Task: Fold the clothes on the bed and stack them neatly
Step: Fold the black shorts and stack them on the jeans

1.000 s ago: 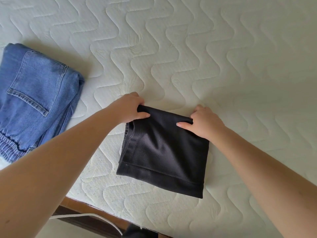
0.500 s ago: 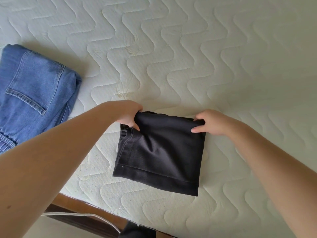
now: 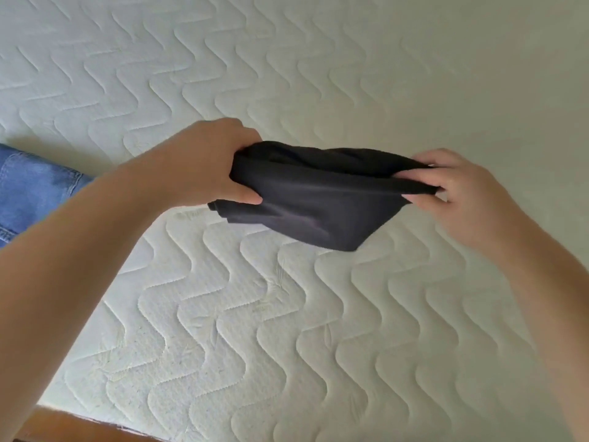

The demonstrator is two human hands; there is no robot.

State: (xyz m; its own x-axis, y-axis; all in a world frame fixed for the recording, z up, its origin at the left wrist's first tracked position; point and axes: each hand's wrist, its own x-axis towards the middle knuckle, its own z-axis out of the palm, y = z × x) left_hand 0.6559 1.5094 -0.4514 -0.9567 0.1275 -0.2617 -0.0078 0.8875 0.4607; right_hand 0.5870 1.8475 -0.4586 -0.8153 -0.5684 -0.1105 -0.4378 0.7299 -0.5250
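Observation:
A folded black garment [image 3: 318,205] hangs in the air above the white quilted mattress [image 3: 287,330]. My left hand [image 3: 207,164] grips its left end with thumb under and fingers over. My right hand [image 3: 452,189] pinches its right end between fingers and thumb. The cloth sags between the two hands, its lower corner pointing down to the right. Folded blue jeans [image 3: 32,189] lie on the mattress at the far left, partly hidden behind my left forearm.
A brown wooden bed frame edge [image 3: 73,425] shows at the bottom left. The mattress stretches far beyond and to the right of the hands.
The black garment lay flat on the mattress with both hands at its far edge; now both hands have lifted it off the bed. The view has shifted, so the jeans sit further left.

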